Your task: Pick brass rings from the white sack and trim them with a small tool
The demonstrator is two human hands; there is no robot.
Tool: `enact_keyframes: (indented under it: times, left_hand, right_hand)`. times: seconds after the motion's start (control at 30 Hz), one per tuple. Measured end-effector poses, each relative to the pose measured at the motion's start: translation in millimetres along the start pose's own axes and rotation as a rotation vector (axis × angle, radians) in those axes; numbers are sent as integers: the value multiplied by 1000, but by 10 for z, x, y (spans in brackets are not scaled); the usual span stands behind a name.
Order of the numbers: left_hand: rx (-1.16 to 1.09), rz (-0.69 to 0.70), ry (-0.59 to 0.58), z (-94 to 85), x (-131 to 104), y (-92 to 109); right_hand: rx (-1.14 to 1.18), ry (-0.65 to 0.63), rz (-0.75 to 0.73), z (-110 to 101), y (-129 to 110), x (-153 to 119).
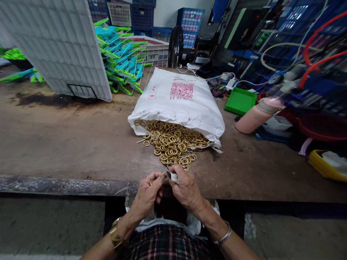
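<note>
My left hand [146, 195] is closed, pinching a brass-coloured ring [165, 173] between thumb and fingers just above the table's front edge. My right hand [188, 188] is wrapped round a small tool [173, 177] with a whitish body and a dark end, its exact kind unclear. That dark end meets the ring, or lies very close to it. Just beyond both hands, a heap of brass-coloured rings [172, 142] spills from the mouth of a white woven sack [160, 104] lying on its side.
The wooden table [68, 136] has a worn front edge. Left stand a white ribbed panel [63, 33] and a pile of green and blue plastic pieces [119, 55]. Right are a green tray [240, 101], a pink bottle [256, 116] and a yellow basin [326, 165]. Red hoses [309, 53] hang above.
</note>
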State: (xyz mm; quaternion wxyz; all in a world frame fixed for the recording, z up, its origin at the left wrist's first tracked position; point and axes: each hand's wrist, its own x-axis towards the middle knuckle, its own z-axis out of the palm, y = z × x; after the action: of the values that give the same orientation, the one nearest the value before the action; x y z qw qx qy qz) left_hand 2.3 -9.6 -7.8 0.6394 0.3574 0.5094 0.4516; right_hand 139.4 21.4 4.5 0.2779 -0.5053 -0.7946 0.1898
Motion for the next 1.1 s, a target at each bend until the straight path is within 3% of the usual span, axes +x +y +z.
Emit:
enact_keyframes:
  times: [0.13,0.23,0.43,0.53,0.67,0.87,1.1]
  left_hand:
    - [34,12,23,4,-5,33]
    - [131,23,51,-22,-1,46]
    - [393,319,82,-77,23,5]
    - [483,352,54,-81,23,-8]
    - [427,291,-10,-80,10,26]
    - [245,18,-60,-62,-4,86]
    - [209,-30,-60,-55,-12,120]
  right_hand:
    - [35,-27,-23,42,-35,-10]
    - [118,-30,49,83,-39,-3]
    - [271,-151,241,124,-54,30]
    - [365,-197,301,154,-45,44]
    - [436,-160,339,213,3,62]
    - [439,-123,358,234,13,72]
    - [465,-133,357,224,9,69]
